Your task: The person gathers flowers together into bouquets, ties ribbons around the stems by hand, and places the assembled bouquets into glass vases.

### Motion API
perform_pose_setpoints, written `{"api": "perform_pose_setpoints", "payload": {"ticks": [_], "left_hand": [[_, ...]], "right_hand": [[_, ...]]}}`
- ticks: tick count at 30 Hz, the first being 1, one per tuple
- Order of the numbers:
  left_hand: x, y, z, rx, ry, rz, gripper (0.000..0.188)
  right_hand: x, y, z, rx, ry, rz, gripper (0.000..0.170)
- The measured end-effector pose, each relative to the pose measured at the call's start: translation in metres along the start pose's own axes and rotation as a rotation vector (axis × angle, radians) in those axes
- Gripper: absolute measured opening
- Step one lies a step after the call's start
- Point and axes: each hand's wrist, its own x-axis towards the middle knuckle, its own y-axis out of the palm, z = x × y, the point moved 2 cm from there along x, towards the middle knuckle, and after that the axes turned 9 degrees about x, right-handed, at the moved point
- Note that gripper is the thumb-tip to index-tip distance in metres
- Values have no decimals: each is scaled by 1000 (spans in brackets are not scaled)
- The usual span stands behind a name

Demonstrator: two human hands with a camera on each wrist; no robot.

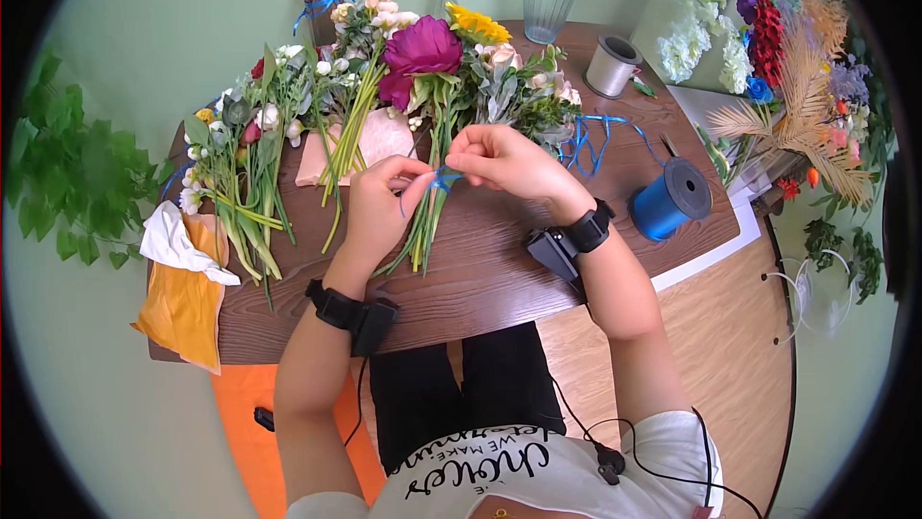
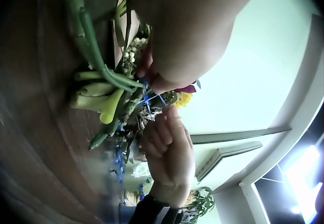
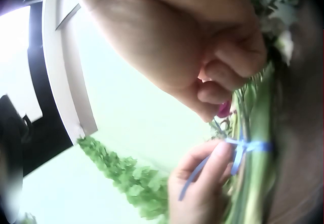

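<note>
A bunch of flowers lies on the dark wooden table (image 1: 480,279), with a big magenta bloom (image 1: 423,47), a yellow flower (image 1: 478,24) and green stems (image 1: 420,242) pointing toward the person. Blue ribbon (image 3: 245,146) circles the stems and crosses itself in a knot. My left hand (image 1: 379,197) pinches one piece of it between thumb and forefinger, a loose tail hanging past the fingers. In the left wrist view, my right hand (image 2: 169,148) pinches another piece by thumb and fingertips, the other fingers curled in. Both hands are close over the stems.
Loose flower stems (image 1: 254,164) and pink paper (image 1: 384,138) lie to the left and behind. A blue ribbon spool (image 1: 669,199) and a silvery spool (image 1: 613,66) stand on the right. Glass vases (image 1: 549,0) line the back. Orange and white wrapping (image 1: 182,293) hangs over the left corner.
</note>
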Motion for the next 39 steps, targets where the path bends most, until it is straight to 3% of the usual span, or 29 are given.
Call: {"api": "perform_pose_setpoints", "payload": {"ticks": [4,7,8,11,14,17,20,23,26,29,34,39], "left_hand": [[0,-1,5,36,1,1,9],[-1,-3,5,100,-14,39,9],[0,-3,5,127,-19,57,9],[1,-3,3,165,74,57,12],[1,-3,5,139,56,89,14],[0,-2,10,112,95,62,13],[0,-3,13,130,92,26,14],[0,-4,15,84,87,41,14],[-3,2,18,-419,-197,129,15],[0,-4,15,-681,-386,261,13],[-4,12,23,-491,-279,193,12],[-3,7,27,-491,-269,227,14]], "right_hand": [[-7,-10,10,-477,-13,-109,20],[-11,-12,19,-366,-18,-14,25],[-11,-12,23,-453,-247,-19,25],[-9,-7,22,-94,-327,84,24],[-11,0,27,105,-75,227,24],[-8,0,15,152,13,206,26],[-5,-4,6,-237,17,189,28],[-5,3,1,-440,98,210,28],[-6,6,1,-484,42,154,27],[-5,7,-2,-533,-1,146,26],[-8,13,-1,-610,19,176,25],[-11,10,5,-724,210,225,25]]}}
